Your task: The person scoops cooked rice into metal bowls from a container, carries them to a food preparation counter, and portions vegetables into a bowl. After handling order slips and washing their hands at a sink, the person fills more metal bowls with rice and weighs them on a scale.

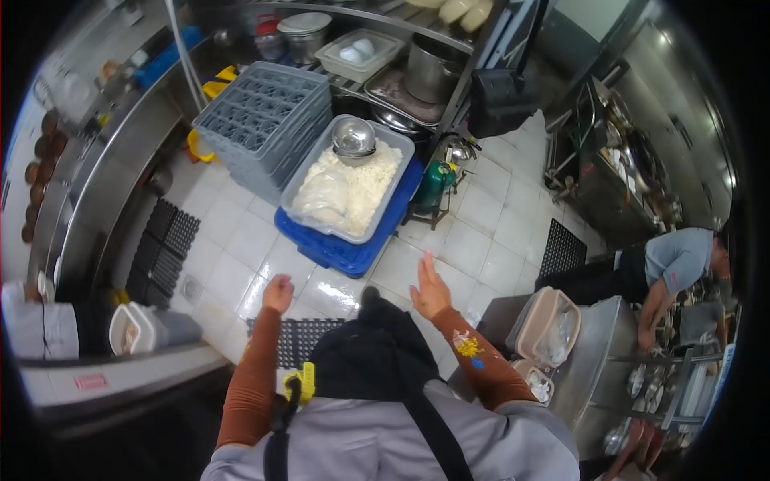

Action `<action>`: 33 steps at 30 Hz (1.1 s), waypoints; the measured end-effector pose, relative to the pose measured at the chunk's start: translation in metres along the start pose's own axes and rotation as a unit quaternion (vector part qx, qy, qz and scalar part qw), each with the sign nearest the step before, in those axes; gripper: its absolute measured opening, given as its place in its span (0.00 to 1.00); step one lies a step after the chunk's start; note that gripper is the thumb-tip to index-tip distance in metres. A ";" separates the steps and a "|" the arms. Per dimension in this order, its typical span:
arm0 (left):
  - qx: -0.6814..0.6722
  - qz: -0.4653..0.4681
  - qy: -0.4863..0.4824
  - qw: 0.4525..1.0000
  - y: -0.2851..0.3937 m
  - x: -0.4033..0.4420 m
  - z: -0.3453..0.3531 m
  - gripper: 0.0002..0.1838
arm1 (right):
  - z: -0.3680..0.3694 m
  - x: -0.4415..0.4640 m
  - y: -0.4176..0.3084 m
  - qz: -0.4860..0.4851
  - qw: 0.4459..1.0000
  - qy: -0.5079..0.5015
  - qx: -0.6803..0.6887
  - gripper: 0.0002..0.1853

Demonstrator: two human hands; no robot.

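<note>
My left hand hangs over the tiled floor with its fingers curled in, and I see nothing in it. On the other side, my right hand is stretched out, fingers extended, holding nothing. Beyond both hands stands a clear plastic tub of white crumbly food, with a plastic bag lying on it. A metal bowl rests on the food at the tub's far end. Under the tub is a blue lid or base. Neither hand touches any of these.
Grey stacked glass racks stand left of the tub. A green gas cylinder is to its right. Shelving behind holds a large pot and containers. A bin stands at left. At right, a person bends over a metal counter.
</note>
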State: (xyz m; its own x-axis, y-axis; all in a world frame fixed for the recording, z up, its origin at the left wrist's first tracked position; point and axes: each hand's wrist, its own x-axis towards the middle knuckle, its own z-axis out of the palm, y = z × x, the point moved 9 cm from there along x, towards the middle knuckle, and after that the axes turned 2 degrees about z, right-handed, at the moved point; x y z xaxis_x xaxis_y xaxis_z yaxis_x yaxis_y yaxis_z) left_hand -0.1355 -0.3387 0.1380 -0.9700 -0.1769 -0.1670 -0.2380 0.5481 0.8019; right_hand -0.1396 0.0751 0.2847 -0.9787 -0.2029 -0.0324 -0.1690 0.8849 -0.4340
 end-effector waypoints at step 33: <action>-0.093 0.140 -0.517 0.839 0.166 0.299 0.095 0.12 | 0.202 0.409 0.046 0.458 0.841 0.153 0.244 0.44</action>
State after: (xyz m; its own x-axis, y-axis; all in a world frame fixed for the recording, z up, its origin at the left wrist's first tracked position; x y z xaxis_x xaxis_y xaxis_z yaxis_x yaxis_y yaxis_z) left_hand -0.4703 -0.2231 0.1671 -0.5339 0.7949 -0.2880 -0.0741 0.2954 0.9525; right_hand -0.5238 -0.0515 0.0698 -0.6685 0.6540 -0.3541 0.6675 0.3176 -0.6735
